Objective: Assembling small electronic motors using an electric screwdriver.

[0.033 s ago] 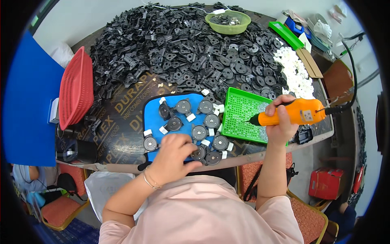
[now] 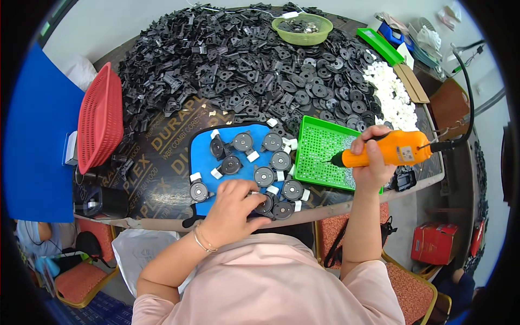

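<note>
My right hand (image 2: pixel 374 162) is wrapped round an orange electric screwdriver (image 2: pixel 392 149). Its dark bit points left, over a green perforated tray (image 2: pixel 317 157) with a patch of small silvery pieces, likely screws. My left hand (image 2: pixel 233 205) is bent over the near edge of a blue mat (image 2: pixel 208 143). Its finger and thumb are at the left side of a round black part (image 2: pixel 264 203), gripping its edge as far as I can see; some fingertips are hidden. Several similar black discs with white tabs, such as one black wheel part (image 2: pixel 242 141), lie about the mat.
A large heap of black plastic parts (image 2: pixel 216 65) covers the far table, with white pieces (image 2: pixel 392 92) at its right. A yellow-green basket (image 2: pixel 303 38) stands at the back, a red basket (image 2: pixel 100 119) at left. The screwdriver's black cable (image 2: pixel 470 103) curves up at right.
The view has shifted very slightly. Both hands, the screwdriver and the black parts stay in practically the same places.
</note>
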The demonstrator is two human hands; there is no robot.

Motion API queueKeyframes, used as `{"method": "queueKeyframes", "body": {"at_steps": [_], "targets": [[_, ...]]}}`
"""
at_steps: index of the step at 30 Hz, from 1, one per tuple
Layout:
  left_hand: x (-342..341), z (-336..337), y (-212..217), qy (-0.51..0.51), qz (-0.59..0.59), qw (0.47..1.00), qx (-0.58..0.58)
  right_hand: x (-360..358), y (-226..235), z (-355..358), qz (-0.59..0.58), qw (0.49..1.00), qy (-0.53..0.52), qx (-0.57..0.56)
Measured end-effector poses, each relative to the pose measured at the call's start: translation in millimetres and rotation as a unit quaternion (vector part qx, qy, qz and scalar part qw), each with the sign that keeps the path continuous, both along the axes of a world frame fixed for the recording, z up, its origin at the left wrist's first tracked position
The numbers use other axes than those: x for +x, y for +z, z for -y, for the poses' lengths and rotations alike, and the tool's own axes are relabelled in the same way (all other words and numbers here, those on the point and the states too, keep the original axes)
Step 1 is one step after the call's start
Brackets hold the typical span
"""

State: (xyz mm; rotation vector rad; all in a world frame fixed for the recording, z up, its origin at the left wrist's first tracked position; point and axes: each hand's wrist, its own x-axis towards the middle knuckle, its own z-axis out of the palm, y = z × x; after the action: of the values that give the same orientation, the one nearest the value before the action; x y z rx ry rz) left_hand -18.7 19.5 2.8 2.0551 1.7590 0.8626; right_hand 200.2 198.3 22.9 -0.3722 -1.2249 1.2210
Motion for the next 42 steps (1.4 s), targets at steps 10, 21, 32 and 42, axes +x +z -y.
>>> {"method": "queueKeyframes", "body": {"at_steps": [10, 21, 32, 42], "targets": [[22, -6, -9, -0.014, 0.003, 1.000, 0.009, -16, -5, 6, 0.017, 0.999, 0.015, 0.039], [22, -9, -12, -0.016, -0.003, 1.000, -0.004, -15, -11, 2, 0.047, 0.997, 0.032, 0.058], [10, -3, -1, -0.014, -0.081, 0.996, -0.021, -6, 21, 10, -0.012, 0.995, 0.063, 0.078], [37, -9, -19, -0.042, -0.008, 0.999, 0.021, -16, 22, 26, -0.009, 0.990, 0.104, 0.090]]}}
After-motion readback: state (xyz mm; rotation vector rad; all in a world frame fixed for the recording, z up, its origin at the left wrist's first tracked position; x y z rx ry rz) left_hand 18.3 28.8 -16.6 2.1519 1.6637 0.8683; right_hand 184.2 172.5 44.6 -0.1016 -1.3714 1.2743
